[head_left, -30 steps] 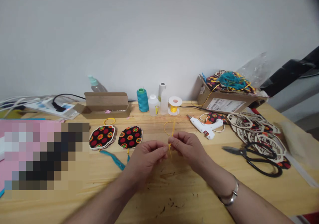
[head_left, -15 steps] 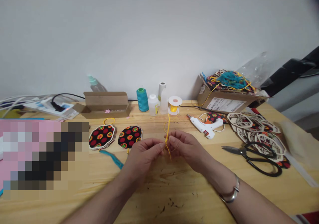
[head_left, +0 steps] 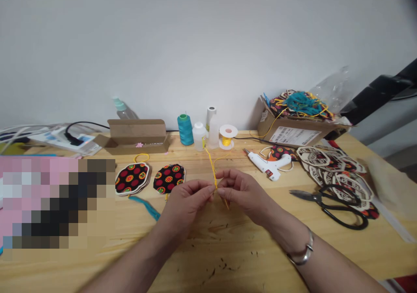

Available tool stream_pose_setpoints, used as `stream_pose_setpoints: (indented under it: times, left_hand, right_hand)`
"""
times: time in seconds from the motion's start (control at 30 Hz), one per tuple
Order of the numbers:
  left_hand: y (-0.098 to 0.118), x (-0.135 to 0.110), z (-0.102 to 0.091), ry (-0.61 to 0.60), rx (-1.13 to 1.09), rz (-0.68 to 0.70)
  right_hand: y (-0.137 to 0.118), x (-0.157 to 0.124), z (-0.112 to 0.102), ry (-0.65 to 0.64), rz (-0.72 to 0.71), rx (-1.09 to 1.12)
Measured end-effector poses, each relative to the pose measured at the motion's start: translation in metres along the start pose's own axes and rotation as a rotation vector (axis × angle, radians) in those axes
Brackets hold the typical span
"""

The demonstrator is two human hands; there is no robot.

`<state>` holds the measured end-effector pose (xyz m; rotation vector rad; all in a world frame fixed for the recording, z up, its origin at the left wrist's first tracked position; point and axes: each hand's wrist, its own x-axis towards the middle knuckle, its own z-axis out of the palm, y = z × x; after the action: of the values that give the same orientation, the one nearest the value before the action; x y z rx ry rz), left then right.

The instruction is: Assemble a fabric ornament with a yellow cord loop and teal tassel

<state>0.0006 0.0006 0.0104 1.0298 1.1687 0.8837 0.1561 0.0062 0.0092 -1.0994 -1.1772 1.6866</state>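
Note:
Both hands meet over the middle of the wooden table (head_left: 228, 249), pinching a thin yellow cord (head_left: 211, 167). My left hand (head_left: 187, 204) grips it between thumb and forefinger. My right hand (head_left: 243, 191) pinches the same cord just to the right, a silver bracelet on its wrist. The cord's loop rises from my fingertips, tilted up and to the left, and a short tail hangs below them. Two black floral fabric pieces (head_left: 169, 178) lie just left of my left hand.
At the back stand a teal thread cone (head_left: 185, 129), white bottles (head_left: 199, 136), a yellow cord spool (head_left: 227, 137) and an open cardboard box (head_left: 137, 135). On the right lie a white glue gun (head_left: 269, 164), black scissors (head_left: 335, 206), cut-out pieces (head_left: 339, 175) and a box of scraps (head_left: 298, 119).
The cord's loop has straightened and swung from leaning right to upright to leaning left. My hands have stayed close together at the same spot, fingers shifting slightly.

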Motion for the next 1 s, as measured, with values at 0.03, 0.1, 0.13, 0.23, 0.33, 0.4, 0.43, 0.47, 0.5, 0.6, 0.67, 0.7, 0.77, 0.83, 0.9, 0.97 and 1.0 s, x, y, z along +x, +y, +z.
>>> stream_pose_setpoints:
  times: [0.03,0.1,0.13,0.23,0.33,0.4,0.43,0.47,0.5,0.6,0.67,0.7,0.77,0.83,0.9,0.97,1.0]
  left_hand:
    - [0.0005,-0.0001,0.0001,-0.005,-0.003,0.001]
    - [0.0019,-0.0007,0.0008,-0.012,-0.013,-0.004]
    - [0.0025,-0.001,0.0011,-0.019,-0.016,-0.008]
    - [0.0024,-0.0021,0.0015,-0.064,0.007,-0.007]
    - [0.0004,-0.0028,0.0014,-0.121,0.059,0.024]
    - [0.0002,-0.0028,0.002,-0.141,0.121,0.058]
    - [0.0007,-0.0028,0.0025,-0.136,0.153,0.072]
    - [0.0015,-0.0026,0.0031,-0.123,0.182,0.077]
    - [0.0023,-0.0025,0.0037,-0.104,0.205,0.073]
    - [0.0038,-0.0022,0.0048,-0.048,0.238,0.036]
    - [0.0032,-0.0022,0.0045,-0.037,0.251,0.031]
    - [0.0025,-0.0023,0.0042,-0.032,0.256,0.035]
    - [0.0008,-0.0025,0.0034,-0.023,0.273,0.04]
    - [-0.0005,-0.0026,0.0028,-0.019,0.289,0.035]
    - [-0.001,-0.0024,0.0027,-0.023,0.293,0.022]
    - [-0.0007,-0.0021,0.0028,-0.039,0.29,0.012]
    - [-0.0002,-0.002,0.0028,-0.047,0.288,0.009]
  right_hand:
    - [-0.0003,-0.0003,-0.0001,0.002,-0.002,-0.009]
    - [-0.001,-0.001,0.0002,-0.002,0.0,0.001]
    - [-0.0013,-0.0014,0.0008,-0.01,0.005,0.019]
    - [-0.0025,-0.0024,0.0036,-0.025,0.039,0.075]
    - [-0.0026,-0.0024,0.0063,-0.043,0.073,0.058]
    - [-0.0019,-0.0018,0.007,-0.044,0.082,0.017]
    - [-0.0013,-0.0015,0.0069,-0.032,0.078,-0.011]
    - [-0.0007,-0.0012,0.0066,-0.015,0.071,-0.041]
    - [-0.0002,-0.001,0.0061,0.004,0.059,-0.072]
    - [0.0001,-0.001,0.0043,0.046,0.006,-0.183]
    - [-0.0006,-0.0013,0.0034,0.065,-0.023,-0.242]
    - [-0.001,-0.0013,0.003,0.075,-0.035,-0.264]
    - [-0.0017,-0.001,0.0024,0.091,-0.05,-0.289]
    - [-0.002,-0.0004,0.0018,0.097,-0.057,-0.296]
    - [-0.0017,0.0004,0.0013,0.099,-0.058,-0.292]
    - [-0.0013,0.0009,0.0007,0.104,-0.054,-0.29]
    - [-0.001,0.0011,0.0005,0.107,-0.052,-0.291]
